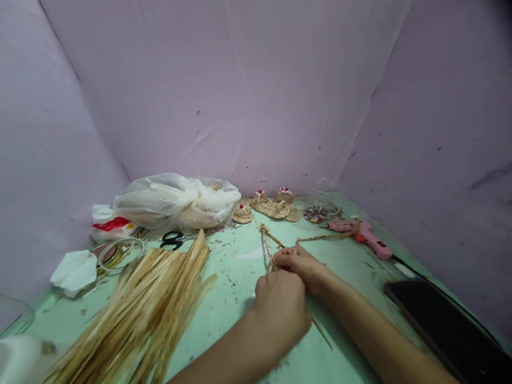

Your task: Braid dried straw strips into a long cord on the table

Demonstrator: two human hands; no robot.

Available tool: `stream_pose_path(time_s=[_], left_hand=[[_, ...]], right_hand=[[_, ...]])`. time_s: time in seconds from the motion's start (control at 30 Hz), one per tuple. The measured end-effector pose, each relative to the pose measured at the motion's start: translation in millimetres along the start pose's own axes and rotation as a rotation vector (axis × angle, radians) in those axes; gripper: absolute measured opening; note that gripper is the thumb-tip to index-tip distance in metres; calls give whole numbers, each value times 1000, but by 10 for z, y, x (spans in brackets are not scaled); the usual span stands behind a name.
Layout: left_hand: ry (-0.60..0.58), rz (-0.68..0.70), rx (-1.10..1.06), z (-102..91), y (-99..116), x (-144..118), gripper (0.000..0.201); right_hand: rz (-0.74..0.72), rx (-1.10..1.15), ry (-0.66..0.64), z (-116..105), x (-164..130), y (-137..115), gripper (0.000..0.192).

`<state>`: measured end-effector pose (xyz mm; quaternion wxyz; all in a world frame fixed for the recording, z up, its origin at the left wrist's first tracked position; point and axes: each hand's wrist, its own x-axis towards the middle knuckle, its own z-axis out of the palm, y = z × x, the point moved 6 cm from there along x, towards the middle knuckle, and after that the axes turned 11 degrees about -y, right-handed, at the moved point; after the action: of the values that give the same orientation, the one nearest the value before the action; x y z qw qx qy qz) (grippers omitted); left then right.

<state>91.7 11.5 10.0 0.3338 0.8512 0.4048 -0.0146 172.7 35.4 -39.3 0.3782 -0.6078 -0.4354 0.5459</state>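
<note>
We see the left hand [281, 309] fisted and the right hand [300, 266] pinched, both gripping a braided straw cord [283, 242] on the green table [238, 304], just right of the bundle of straw strips [151, 307]. Beyond the bundle lie black scissors [173, 239] and a knotted plastic bag [176, 201]; far right of it, a pink glue gun [364, 236]. We cannot read any writing
</note>
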Motion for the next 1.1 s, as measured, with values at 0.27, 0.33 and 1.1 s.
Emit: stream_pose_path(time_s=[0.27, 0.33, 1.1], left_hand=[[-75, -307, -710, -352, -596, 263, 12], [-187, -283, -917, -187, -581, 320, 12], [-45, -96, -630, -182, -633, 470, 12]], right_hand=[[18, 149, -87, 23, 6, 23, 9], [1, 201, -119, 35, 20, 23, 6], [-70, -956, 203, -14, -130, -426, 8]])
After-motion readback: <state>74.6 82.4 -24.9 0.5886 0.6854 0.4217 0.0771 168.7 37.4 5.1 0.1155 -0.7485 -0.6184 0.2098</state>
